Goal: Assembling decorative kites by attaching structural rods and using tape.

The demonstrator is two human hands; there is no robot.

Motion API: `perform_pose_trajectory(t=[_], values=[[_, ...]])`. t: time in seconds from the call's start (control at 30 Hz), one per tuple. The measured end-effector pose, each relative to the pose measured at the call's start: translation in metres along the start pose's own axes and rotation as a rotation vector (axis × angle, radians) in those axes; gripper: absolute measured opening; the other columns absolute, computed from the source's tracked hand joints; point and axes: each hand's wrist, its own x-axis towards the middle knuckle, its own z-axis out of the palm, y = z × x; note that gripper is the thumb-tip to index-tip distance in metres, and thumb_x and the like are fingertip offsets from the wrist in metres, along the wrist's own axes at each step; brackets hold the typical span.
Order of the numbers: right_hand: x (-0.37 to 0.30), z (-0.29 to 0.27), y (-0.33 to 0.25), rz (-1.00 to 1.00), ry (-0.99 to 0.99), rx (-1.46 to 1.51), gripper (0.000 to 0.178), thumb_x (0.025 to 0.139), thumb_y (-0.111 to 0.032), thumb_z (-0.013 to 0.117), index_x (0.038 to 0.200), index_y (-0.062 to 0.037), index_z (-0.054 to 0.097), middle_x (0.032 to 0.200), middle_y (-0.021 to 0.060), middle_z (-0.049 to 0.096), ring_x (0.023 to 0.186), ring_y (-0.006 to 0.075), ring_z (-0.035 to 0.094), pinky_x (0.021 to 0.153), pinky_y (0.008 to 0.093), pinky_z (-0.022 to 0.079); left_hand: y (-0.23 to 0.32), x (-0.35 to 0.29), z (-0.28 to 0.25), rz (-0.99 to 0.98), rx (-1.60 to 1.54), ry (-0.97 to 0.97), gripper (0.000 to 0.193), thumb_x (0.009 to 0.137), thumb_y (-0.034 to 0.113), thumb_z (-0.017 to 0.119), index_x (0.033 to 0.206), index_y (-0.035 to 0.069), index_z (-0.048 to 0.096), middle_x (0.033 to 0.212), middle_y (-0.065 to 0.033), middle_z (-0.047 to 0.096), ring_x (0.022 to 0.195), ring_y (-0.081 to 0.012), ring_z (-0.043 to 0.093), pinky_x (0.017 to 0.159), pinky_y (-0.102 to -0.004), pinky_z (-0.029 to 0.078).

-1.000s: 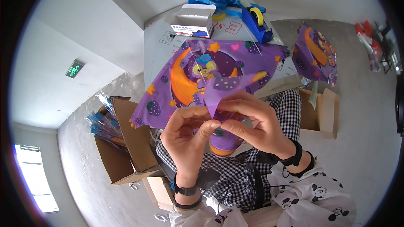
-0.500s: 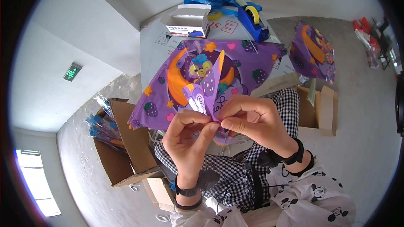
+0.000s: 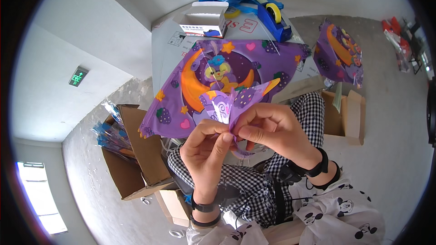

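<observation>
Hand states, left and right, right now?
Left hand: closed, pinching the folded purple sheet.
Right hand: closed, pinching the same sheet beside the left fingertips.

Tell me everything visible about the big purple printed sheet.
The purple sheet looks thin, smooth and shiny. It shows a winking cartoon animal with a blue flower and an orange crescent moon, amid stars, hearts and berries. Spread wide, tapering at left and right, it extends over part of the grey table. The left hand and right hand pinch a gathered purple fold; whether that is part of it is unclear.
</observation>
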Motion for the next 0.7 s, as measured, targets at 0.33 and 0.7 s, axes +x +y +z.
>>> perform_pose_trajectory(t=[0.33, 0.7], values=[[-0.0033, 0.0015, 0.0057, -0.152, 0.068, -0.093, 0.013, 0.086, -0.004, 0.068, 0.092, -0.0006, 0.057, 0.088, 0.0015, 0.06, 0.078, 0.0072, 0.06, 0.068, 0.0224, 0.052, 0.0006, -0.005, 0.0001, -0.042, 0.101, 0.002, 0.012, 0.087, 0.004, 0.068, 0.092, -0.007, 0.065, 0.086, -0.0081, 0.063, 0.069, -0.0115, 0.059, 0.059, -0.0231, 0.05], [-0.0074, 0.0008, 0.0034, -0.156, 0.073, -0.109, 0.016, 0.085, -0.004, 0.07, 0.092, -0.0004, 0.057, 0.087, 0.0029, 0.061, 0.079, 0.0081, 0.061, 0.07, 0.0229, 0.053, 0.0055, -0.0059, 0.0067, -0.137, -0.002, 0.039, 0.012, 0.086, 0.006, 0.068, 0.087, -0.005, 0.065, 0.078, -0.0083, 0.063, 0.061, -0.0143, 0.059, 0.053, -0.0258, 0.051]])
